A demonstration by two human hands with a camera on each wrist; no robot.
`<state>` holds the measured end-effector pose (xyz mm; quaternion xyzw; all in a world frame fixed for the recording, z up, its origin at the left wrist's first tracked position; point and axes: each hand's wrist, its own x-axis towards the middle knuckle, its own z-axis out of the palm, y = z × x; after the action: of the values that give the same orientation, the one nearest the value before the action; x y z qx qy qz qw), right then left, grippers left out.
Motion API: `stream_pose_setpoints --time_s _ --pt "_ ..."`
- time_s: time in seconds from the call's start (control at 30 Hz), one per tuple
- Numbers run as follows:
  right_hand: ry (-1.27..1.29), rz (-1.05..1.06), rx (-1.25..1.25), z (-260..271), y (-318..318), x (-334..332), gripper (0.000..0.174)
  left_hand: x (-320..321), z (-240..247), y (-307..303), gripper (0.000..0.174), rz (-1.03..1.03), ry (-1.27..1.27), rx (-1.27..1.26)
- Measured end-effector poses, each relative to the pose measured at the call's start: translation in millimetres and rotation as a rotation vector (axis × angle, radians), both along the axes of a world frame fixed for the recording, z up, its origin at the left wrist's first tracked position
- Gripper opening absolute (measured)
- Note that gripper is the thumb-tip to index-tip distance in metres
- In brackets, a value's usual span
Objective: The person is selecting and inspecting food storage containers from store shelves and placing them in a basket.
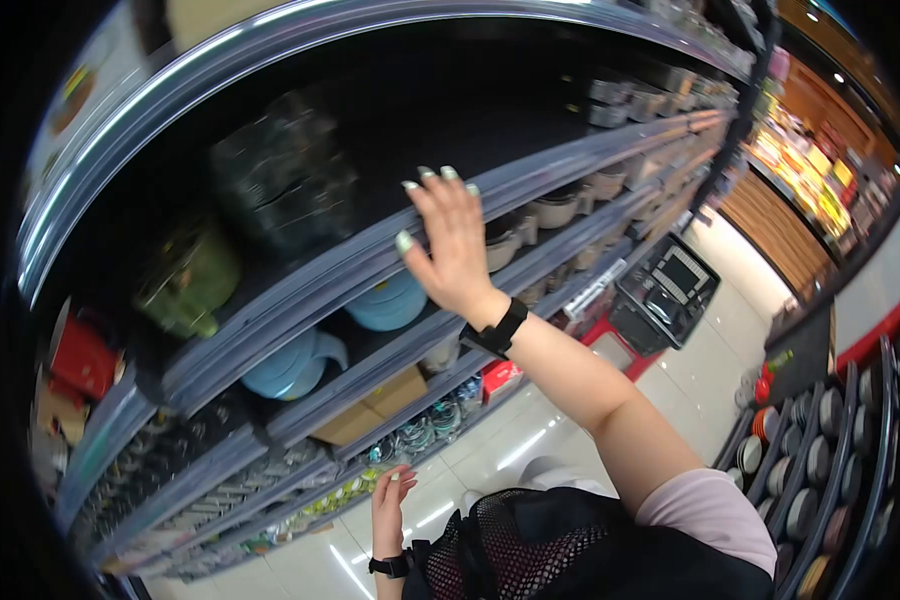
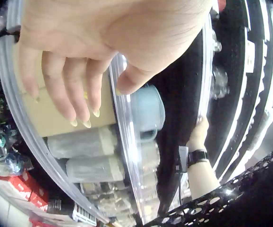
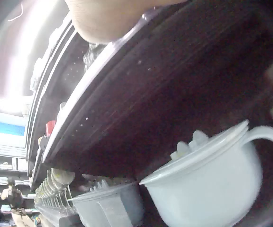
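My right hand (image 1: pixel 448 240) lies over the front rail of a dark shelf (image 1: pixel 530 185), its fingers straight and spread and holding nothing. In the left wrist view that same hand rests at the shelf's edge. Under this shelf stand light blue lidded pots (image 1: pixel 388 303) with handles; in the right wrist view a pale handled cup (image 3: pixel 207 179) sits just below the board. My left hand (image 1: pixel 390 500) hangs lower, beside the shelving, with loosely bent fingers and nothing in them. From the left wrist view it is in front of a cardboard box (image 2: pixel 79 116).
On the upper shelf are stacked clear glassware (image 1: pixel 285 180), a green mug (image 1: pixel 188 280) and metal containers (image 1: pixel 610 100). A black open crate (image 1: pixel 665 290) stands on the tiled floor to the right. Another rack of round dishes (image 1: pixel 805 510) is at the lower right.
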<state>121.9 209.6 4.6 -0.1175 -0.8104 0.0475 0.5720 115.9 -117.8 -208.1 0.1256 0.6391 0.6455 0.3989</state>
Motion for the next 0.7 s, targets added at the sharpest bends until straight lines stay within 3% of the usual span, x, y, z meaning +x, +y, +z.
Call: stream_pose_setpoints --time_s 0.03,0.07,0.13,0.17,0.2,0.23,0.27,0.3,0.33,0.37,0.4,0.43,0.47,0.5,0.57,0.6,0.67,0.7 --pt "-0.007 0.134 -0.036 -6.8 6.9 14.8 0.061 -0.5 1.9 15.7 0.031 -0.038 0.003 -0.005" --pt "-0.079 0.123 0.085 -34.8 21.2 53.1 0.061 -6.0 5.4 40.7 0.031 -0.152 0.102 0.019" --pt "-0.103 0.100 0.066 -53.4 26.0 78.7 0.056 -10.2 17.4 59.8 0.026 -0.220 0.245 0.067" --pt "-0.198 0.040 -0.072 -111.7 39.5 123.5 0.050 -8.3 46.2 91.6 0.027 -0.161 0.455 0.051" --pt "-0.226 0.038 -0.118 -117.1 37.4 129.6 0.048 -6.1 58.5 98.1 0.028 -0.120 0.538 0.065" --pt "-0.362 -0.005 -0.211 -160.5 38.9 160.8 0.050 -4.6 69.8 111.0 0.029 -0.092 0.625 0.086" --pt "-0.884 -0.080 -0.226 -245.6 44.5 241.0 0.052 0.0 91.9 136.0 0.030 -0.059 0.786 0.093" --pt "-1.001 -0.105 -0.267 -268.3 48.3 251.9 0.062 0.6 111.0 145.5 0.032 -0.002 0.930 0.093" --pt "-1.395 -0.063 -0.678 -327.5 48.1 303.0 0.062 3.8 133.1 163.3 0.032 0.060 1.047 0.164" --pt "-1.726 -0.246 -0.778 -382.4 18.0 408.6 0.061 11.7 172.3 196.7 0.032 0.069 1.250 0.240" --pt "-1.895 -0.289 -1.072 -393.5 25.0 413.5 0.053 11.3 180.7 207.7 0.032 0.082 1.338 0.264" --pt "-1.982 -0.297 -1.230 -430.5 3.3 475.1 0.048 13.7 187.0 221.3 0.032 0.074 1.425 0.299" --pt "-1.646 -0.411 -1.752 -431.6 -30.9 559.1 0.045 29.9 201.7 257.3 0.032 0.024 1.542 0.322" --pt "-1.674 -0.543 -1.600 -443.5 -36.4 565.6 0.031 28.4 215.6 272.0 0.032 0.034 1.652 0.315" --pt "-1.461 -0.801 -1.742 -436.0 -85.9 631.2 0.045 42.4 242.3 341.8 0.035 0.145 1.883 0.348" --pt "-1.462 -0.795 -1.743 -433.8 -78.2 633.8 0.045 39.4 246.3 350.1 0.036 0.186 1.935 0.306" --pt "-1.091 -0.991 -1.925 -434.3 -106.8 666.4 0.046 62.4 244.6 396.1 0.039 0.247 2.027 0.236" --pt "-1.098 -0.972 -1.887 -440.2 -101.7 667.1 0.046 50.2 252.9 403.8 0.042 0.370 2.088 0.144"
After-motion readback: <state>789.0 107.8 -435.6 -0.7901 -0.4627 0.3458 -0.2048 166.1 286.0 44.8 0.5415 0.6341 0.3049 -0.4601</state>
